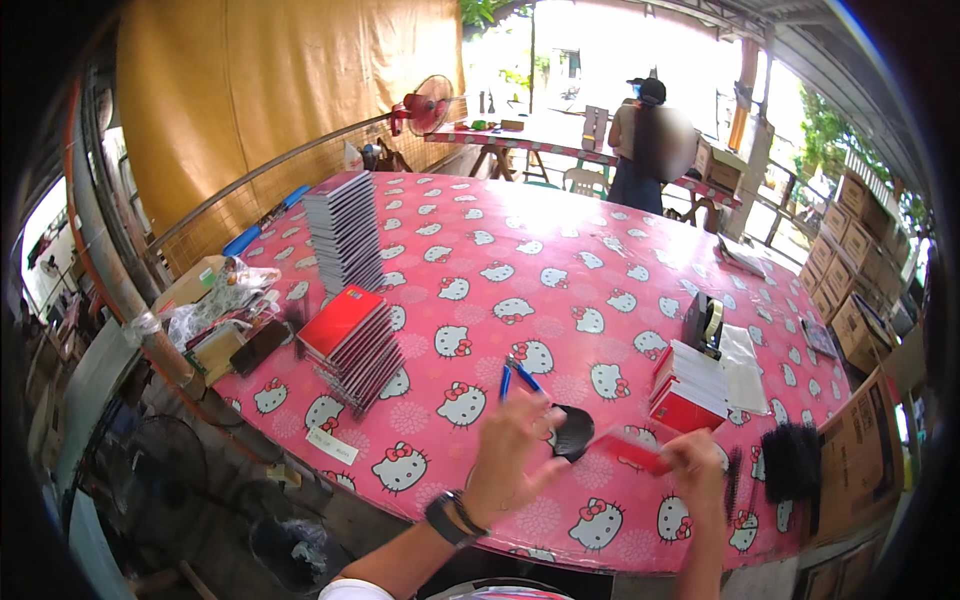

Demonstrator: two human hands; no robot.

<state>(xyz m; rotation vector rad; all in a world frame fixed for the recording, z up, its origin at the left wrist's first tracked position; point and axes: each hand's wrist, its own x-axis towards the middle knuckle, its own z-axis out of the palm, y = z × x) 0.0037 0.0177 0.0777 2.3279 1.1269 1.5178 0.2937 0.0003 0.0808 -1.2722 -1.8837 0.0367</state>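
My right hand pinches a thin red booklet or card, blurred by motion, over the table's near side. To its left my left hand hovers with fingers spread, holding nothing that I can see. Beside its fingertips lies a flat black rounded object whose kind I cannot make out. Just beyond sit blue-handled cutters. Right of centre, above my right hand, stands a block of red-covered books, page edges upward. On the left rises a pile of red-covered books, with a taller grey pile behind it.
A black tape dispenser and clear plastic bags lie at right, near a black brush and cardboard box. Plastic wrappings crowd the left edge. A person stands at a far table; stacked boxes are beyond.
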